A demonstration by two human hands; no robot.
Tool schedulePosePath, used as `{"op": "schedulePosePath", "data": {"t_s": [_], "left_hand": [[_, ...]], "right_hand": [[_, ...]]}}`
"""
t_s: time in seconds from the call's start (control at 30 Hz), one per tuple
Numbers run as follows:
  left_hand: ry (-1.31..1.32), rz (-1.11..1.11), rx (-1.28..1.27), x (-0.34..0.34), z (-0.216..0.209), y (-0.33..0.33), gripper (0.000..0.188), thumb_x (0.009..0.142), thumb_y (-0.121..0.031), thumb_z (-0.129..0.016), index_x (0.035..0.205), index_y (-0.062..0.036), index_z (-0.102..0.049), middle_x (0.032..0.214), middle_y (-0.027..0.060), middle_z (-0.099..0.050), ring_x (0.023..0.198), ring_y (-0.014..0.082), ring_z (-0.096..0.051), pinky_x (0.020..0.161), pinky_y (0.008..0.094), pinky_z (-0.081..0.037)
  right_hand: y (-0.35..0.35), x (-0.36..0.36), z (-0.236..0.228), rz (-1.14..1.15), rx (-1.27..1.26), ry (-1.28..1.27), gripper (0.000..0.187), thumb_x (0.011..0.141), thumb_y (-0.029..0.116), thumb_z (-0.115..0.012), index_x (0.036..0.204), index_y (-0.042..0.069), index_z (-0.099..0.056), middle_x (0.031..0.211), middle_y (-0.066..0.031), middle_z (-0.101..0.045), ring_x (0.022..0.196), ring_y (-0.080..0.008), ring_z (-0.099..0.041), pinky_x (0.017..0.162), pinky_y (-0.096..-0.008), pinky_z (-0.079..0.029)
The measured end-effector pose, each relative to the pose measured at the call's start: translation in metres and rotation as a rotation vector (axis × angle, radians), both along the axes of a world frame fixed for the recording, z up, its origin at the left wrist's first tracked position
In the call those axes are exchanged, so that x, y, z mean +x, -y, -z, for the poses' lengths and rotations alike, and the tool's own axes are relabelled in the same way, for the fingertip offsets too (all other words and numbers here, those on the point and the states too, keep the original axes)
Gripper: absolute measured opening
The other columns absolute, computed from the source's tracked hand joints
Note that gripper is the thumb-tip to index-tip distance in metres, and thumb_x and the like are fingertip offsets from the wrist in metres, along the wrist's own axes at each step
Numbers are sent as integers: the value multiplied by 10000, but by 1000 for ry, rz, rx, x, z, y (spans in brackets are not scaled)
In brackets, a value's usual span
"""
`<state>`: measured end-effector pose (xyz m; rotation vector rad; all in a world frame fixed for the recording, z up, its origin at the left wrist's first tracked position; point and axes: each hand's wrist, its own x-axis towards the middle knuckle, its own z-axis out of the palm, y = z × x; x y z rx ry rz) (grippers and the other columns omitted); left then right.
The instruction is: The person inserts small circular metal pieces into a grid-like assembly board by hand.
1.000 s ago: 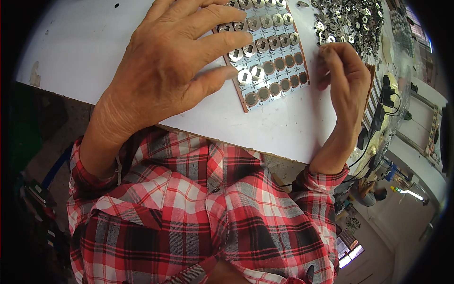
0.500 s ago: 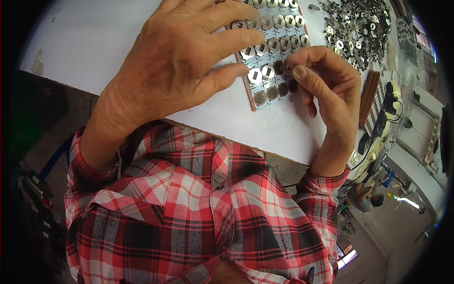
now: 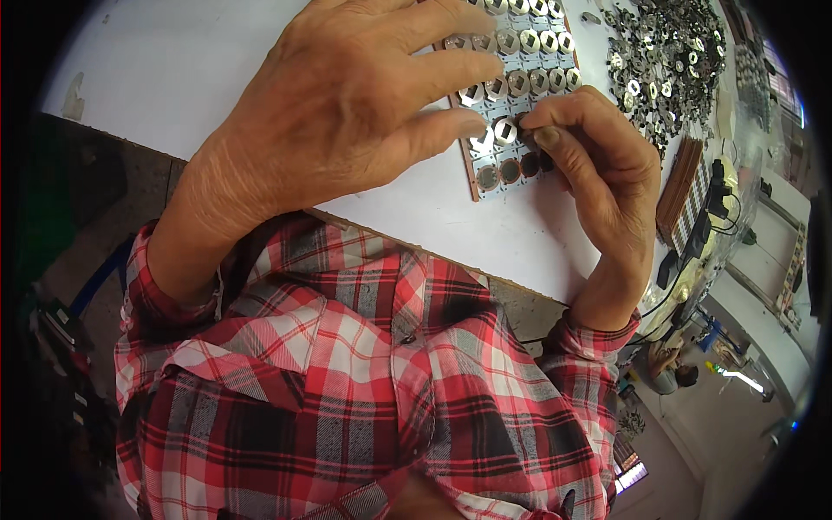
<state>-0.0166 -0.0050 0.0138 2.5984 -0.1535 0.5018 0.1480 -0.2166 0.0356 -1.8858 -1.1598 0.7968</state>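
Note:
A light-blue circuit board panel (image 3: 492, 110) lies on the white table, with rows of silver eight-sided metal clips (image 3: 517, 83) on it. Bare round pads (image 3: 510, 170) show along its near row. My left hand (image 3: 347, 113) is open above the panel's left side, its fingers spread across the edge and the thumb tip by the second-nearest row. Over the near right part of the panel, my right hand (image 3: 607, 156) pinches with thumb and forefinger. A small metal clip, mostly hidden by the fingertips, is in this pinch, beside the last seated clip of that row.
A heap of loose metal clips (image 3: 666, 74) spreads beyond the panel at the far right. A stack of brown-edged panels (image 3: 680, 192) and a black power strip (image 3: 698, 227) with cables lie along the right. The table's front edge runs before my body. Another person (image 3: 672, 371) is in the background.
The panel and the table appear slightly shifted to the right in the view. My right fingertips have come down closer to the panel, and my left hand keeps its spread pose.

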Motion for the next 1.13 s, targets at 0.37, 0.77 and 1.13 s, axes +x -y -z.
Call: {"op": "schedulePosePath", "data": {"t_s": [0.37,0.77,1.13], "left_hand": [[487,-182,128,23,35,28,531,725,-339,-882,1146,-51,-730,1264,148,-682,1253,379,-589,1053,553,-442],[35,-290,-11,1,9,40,561,633,-231,-933,1133,-81,-727,1318,102,-674,1338,367,-569,1150,567,-392],[20,-274,-24,2,11,41,579,627,-264,-944,1148,-121,-736,1336,94,-675,1380,351,-551,1170,606,-364]], "right_hand": [[-6,-11,4,138,104,-46,83,915,-80,-731,981,-31,-735,867,-6,-667,766,-53,-630,679,-211,-507],[-5,-6,5,94,3,5,33,931,-48,-709,963,-39,-707,797,17,-690,729,-25,-636,641,-197,-496],[2,3,5,80,-13,-261,97,939,-83,-717,1019,-33,-740,898,-62,-748,782,-116,-724,708,-251,-586]]}}
